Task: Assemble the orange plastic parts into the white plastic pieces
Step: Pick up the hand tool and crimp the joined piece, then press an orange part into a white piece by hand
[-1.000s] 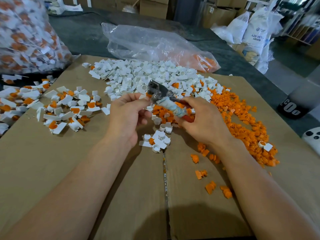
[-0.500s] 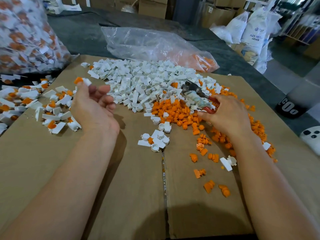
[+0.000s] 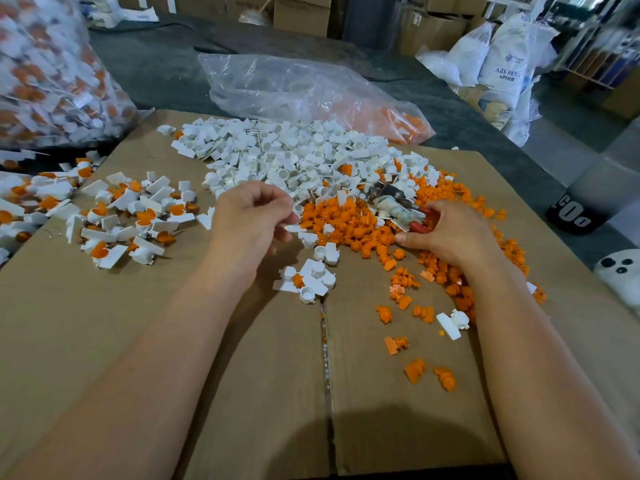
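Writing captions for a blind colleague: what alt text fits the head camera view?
A person's right hand grips a red-handled tool amid loose orange plastic parts, while the left hand, fingers curled, hovers beside a heap of white plastic pieces. The parts lie on cardboard, with assembled pieces at the left.

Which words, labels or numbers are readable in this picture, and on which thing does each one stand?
"ABS RESI...": on the white sack; the last letter is unclear, and the small line below is too blurred to read.
"CO...": large white letters on the black object; only partly legible.
The label on the cardboard box is too small to read.
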Action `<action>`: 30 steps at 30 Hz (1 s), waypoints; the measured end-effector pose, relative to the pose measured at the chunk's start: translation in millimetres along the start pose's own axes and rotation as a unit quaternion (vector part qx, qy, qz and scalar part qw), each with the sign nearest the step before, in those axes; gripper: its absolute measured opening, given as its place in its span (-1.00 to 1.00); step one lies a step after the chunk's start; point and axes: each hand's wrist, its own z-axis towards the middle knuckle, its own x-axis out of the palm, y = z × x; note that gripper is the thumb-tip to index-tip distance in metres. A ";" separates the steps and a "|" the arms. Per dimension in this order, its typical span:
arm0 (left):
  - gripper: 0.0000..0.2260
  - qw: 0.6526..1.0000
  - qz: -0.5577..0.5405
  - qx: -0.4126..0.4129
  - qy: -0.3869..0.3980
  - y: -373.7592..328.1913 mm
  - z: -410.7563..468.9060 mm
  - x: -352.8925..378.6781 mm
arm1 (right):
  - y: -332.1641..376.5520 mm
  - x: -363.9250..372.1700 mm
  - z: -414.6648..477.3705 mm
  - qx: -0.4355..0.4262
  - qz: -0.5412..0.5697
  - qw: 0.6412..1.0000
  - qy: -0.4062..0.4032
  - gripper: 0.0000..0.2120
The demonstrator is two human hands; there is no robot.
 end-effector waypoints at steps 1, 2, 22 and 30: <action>-0.85 1.000 0.017 0.006 0.007 1.2 -0.4 1.1 | 0.0 0.3 0.2 0.005 0.007 1.000 0.013 -0.23; -0.85 1.000 0.025 0.010 0.009 2.1 -0.4 1.8 | -0.1 0.9 0.4 0.008 0.012 1.000 0.023 -0.21; -0.84 0.880 0.448 0.145 0.068 14.1 2.3 14.2 | 48.6 11.2 -19.1 -0.206 0.097 0.973 -0.034 -0.76; -0.88 0.969 0.227 0.094 0.015 10.9 2.4 14.9 | 51.0 14.9 -20.0 -0.200 0.095 0.974 -0.057 -0.85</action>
